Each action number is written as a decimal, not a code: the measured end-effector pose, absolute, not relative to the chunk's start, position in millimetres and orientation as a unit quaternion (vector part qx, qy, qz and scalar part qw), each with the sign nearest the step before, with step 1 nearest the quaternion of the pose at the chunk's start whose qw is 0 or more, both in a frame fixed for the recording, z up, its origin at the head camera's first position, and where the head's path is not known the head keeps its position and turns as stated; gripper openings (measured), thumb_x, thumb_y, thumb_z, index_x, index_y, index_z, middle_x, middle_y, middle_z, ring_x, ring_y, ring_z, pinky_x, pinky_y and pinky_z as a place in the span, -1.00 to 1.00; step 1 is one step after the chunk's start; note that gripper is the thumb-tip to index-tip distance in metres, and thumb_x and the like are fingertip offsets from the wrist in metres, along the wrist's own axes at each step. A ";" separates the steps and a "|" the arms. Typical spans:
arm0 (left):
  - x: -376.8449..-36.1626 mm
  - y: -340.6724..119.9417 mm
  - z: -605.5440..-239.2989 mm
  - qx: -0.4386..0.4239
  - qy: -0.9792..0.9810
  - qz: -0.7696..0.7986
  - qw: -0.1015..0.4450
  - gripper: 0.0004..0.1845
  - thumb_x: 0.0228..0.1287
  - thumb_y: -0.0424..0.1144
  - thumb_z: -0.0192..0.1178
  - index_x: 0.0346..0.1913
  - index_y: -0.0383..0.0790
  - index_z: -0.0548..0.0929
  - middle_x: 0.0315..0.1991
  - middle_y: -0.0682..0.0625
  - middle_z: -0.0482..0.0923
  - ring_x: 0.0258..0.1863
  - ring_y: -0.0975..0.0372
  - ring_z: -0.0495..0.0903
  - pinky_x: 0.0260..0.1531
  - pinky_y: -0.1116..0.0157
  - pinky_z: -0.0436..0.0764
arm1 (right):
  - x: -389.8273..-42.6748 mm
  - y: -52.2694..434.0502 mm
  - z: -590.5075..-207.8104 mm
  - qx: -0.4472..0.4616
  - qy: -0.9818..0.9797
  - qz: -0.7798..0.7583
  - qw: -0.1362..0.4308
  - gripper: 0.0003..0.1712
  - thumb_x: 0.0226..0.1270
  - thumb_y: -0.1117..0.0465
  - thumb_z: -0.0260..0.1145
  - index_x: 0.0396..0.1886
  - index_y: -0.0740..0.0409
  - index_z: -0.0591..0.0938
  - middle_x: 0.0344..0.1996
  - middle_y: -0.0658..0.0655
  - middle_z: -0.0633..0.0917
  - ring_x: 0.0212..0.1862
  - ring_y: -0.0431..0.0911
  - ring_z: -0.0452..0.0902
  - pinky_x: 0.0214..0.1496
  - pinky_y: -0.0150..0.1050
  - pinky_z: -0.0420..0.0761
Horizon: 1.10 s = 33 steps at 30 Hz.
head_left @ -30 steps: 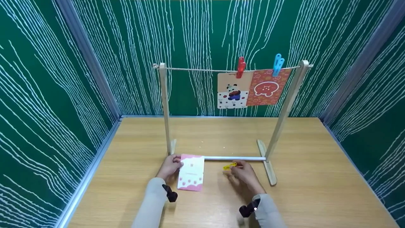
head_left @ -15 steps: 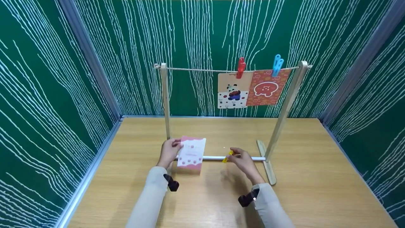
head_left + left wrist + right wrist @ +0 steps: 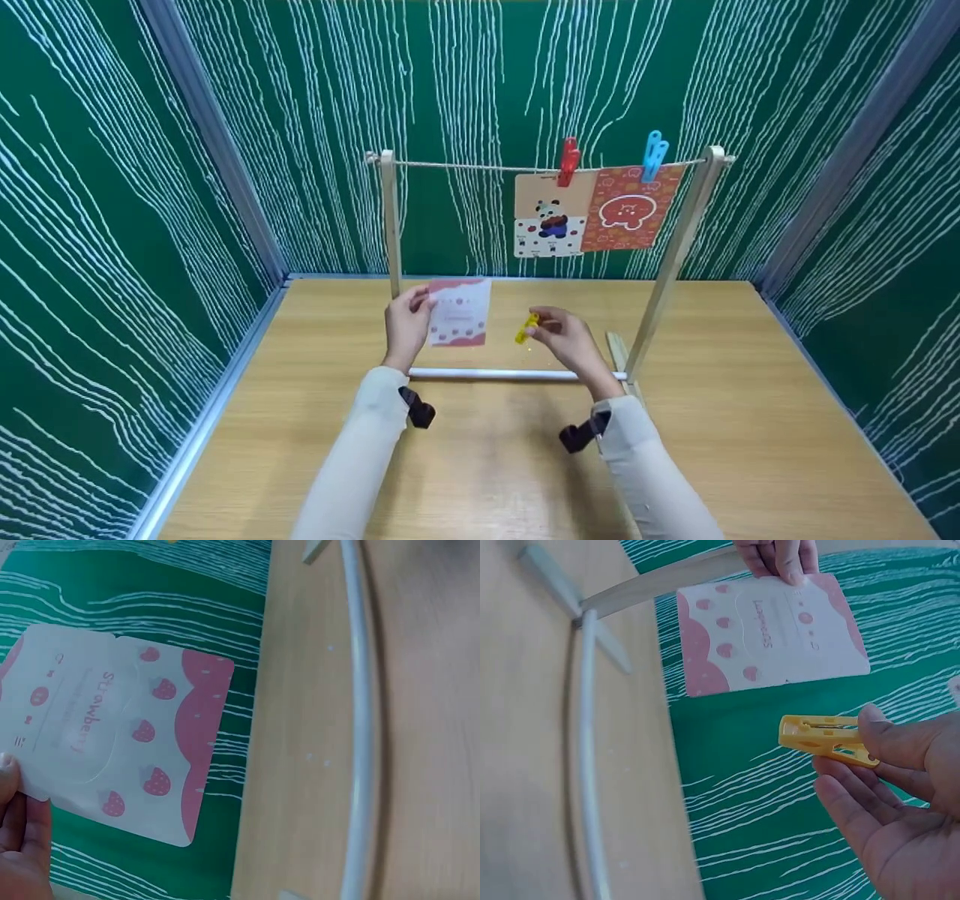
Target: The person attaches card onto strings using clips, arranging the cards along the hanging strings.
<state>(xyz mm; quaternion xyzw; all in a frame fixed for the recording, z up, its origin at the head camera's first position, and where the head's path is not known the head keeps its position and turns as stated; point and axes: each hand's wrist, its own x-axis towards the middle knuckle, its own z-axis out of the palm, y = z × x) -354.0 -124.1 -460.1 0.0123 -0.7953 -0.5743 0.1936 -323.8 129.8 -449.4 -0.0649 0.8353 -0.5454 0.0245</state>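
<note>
My left hand (image 3: 407, 322) pinches the left edge of a pink-and-white strawberry card (image 3: 459, 313) and holds it upright above the table. In the left wrist view, the card (image 3: 112, 727) shows pink scalloped ends and printed strawberries. To its right, my right hand (image 3: 566, 337) pinches a yellow clothespin (image 3: 527, 328) by its handle end. The clothespin (image 3: 825, 736) points toward the card in the right wrist view, a gap between them. Above both hands a string (image 3: 465, 166) runs between two wooden posts. A red clothespin (image 3: 568, 161) and a blue clothespin (image 3: 654, 157) sit on it.
Under those pegs hang a panda card (image 3: 551, 225) and a red card (image 3: 628, 214), side by side. The stand's right post (image 3: 679, 255) rises beyond my right hand. A white crossbar (image 3: 495, 373) joins the posts low over the wooden table (image 3: 750, 420). Green walls enclose three sides.
Both hands have risen from near the tabletop toward the string. The strawberry card has come up with the left hand, the yellow clothespin with the right, its tip swinging to point down.
</note>
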 end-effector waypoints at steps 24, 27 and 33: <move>-357.7 -107.4 -376.1 -0.032 -0.751 -0.605 0.264 -0.75 0.36 -0.31 0.15 0.06 -0.18 0.63 -0.06 -0.07 0.69 -0.12 0.21 0.63 -0.07 0.23 0.63 | -328.1 105.3 -329.4 -0.210 0.800 -0.544 -0.144 -0.55 0.27 0.33 0.30 0.17 0.26 0.53 -0.02 0.25 0.63 -0.01 0.00 0.65 0.00 -0.35 0.63; -358.2 -105.6 -366.1 -0.034 -0.747 -0.607 0.270 -0.73 0.36 -0.30 0.15 0.07 -0.17 0.62 -0.05 -0.07 0.68 -0.12 0.22 0.62 -0.07 0.24 0.63 | -328.1 104.1 -317.4 -0.215 0.792 -0.545 -0.170 -0.57 0.28 0.34 0.29 0.16 0.24 0.55 -0.03 0.23 0.62 -0.01 -0.01 0.65 -0.03 -0.38 0.63; -356.4 -102.6 -350.7 -0.044 -0.737 -0.618 0.271 -0.72 0.37 -0.28 0.13 0.10 -0.11 0.61 0.00 -0.03 0.67 -0.09 0.22 0.61 -0.05 0.26 0.64 | -327.5 100.7 -300.7 -0.215 0.778 -0.549 -0.218 -0.60 0.31 0.31 0.28 0.15 0.21 0.58 -0.03 0.19 0.62 -0.01 -0.07 0.66 0.04 -0.39 0.60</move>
